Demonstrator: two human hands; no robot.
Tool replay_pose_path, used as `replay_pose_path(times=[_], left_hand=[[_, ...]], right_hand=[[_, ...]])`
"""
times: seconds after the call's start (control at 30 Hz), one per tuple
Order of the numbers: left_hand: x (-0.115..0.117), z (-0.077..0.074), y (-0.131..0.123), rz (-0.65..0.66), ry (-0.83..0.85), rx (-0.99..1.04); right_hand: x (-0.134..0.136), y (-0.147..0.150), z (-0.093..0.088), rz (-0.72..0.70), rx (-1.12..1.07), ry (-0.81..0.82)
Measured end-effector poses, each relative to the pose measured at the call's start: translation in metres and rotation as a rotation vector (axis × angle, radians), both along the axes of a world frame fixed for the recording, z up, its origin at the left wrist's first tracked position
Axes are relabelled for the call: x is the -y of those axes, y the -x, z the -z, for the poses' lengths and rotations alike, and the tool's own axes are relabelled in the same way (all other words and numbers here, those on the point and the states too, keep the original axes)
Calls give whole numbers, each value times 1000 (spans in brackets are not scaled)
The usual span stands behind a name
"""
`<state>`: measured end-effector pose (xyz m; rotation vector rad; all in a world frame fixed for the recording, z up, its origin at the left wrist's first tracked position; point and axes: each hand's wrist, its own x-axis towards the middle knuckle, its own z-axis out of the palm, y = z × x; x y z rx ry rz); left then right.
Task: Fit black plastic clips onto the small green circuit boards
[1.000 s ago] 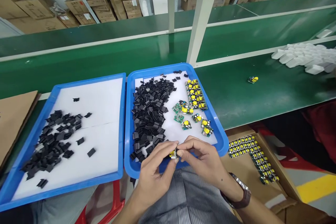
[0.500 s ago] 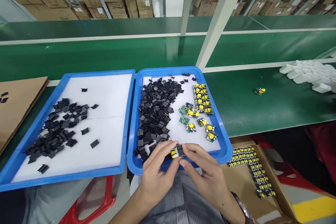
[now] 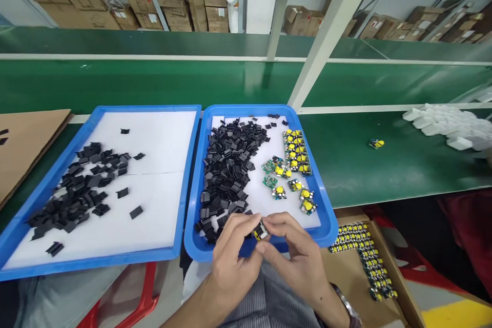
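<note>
Between the fingertips of both hands is a small circuit board [image 3: 261,232] with a yellow part and a black piece against it. My left hand [image 3: 235,251] pinches it from the left, and my right hand [image 3: 294,251] grips it from the right. Fingers cover much of the board. Just beyond, inside the blue tray [image 3: 331,230], lies a heap of black folded pieces [image 3: 226,164]. To the heap's right are loose circuit boards [image 3: 279,192] and a tight block of yellow-topped boards [image 3: 296,151].
A second blue tray [image 3: 115,257] on the left holds more black pieces [image 3: 84,184]. Low on the right, a cardboard box [image 3: 346,277] contains rows of boards. One board [image 3: 376,143] and white parts [image 3: 448,125] lie on the green bench [image 3: 346,169]. A slanted white post [image 3: 330,36] rises behind.
Both hands have turned the board between the fingertips, so its yellow part now faces lower left. The whole view has shifted slightly.
</note>
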<state>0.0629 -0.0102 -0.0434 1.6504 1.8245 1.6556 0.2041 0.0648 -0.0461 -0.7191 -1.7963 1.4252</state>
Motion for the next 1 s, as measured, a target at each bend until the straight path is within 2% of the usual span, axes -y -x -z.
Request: replay_pose_path(times=[0.1,0.17,0.27,0.33,0.47,0.53,0.6,0.7,0.8,0.9,1.0], left_hand=[[-11,-7,-5,49,12,-88],[-21,-14,-4,134,99,-183],[-38,-16,2,230,201,-425],[-49,-10,8,248,270,-612],[-66,8,9,244,420,-850],[-71,8,5,236,479,-902],[-75,1,0,215,558,-922],[-80,-16,-7,205,681,-883],[-82,-27,-11,228,751,-782],[-79,-26,-12,248,747,-706],[-62,-24,-7,269,606,-601]], right_hand=[[-14,-7,-2,58,6,-62],[-39,-22,-1,151,73,-136],[-100,-59,8,442,331,-309],[-150,-88,17,574,419,-363],[-238,-136,35,691,563,-419],[-268,-150,39,709,612,-436],[-285,-157,37,709,636,-457],[-287,-151,32,693,625,-506],[-264,-126,26,621,564,-564],[-225,-89,14,441,486,-603],[-188,-53,-5,185,415,-635]])
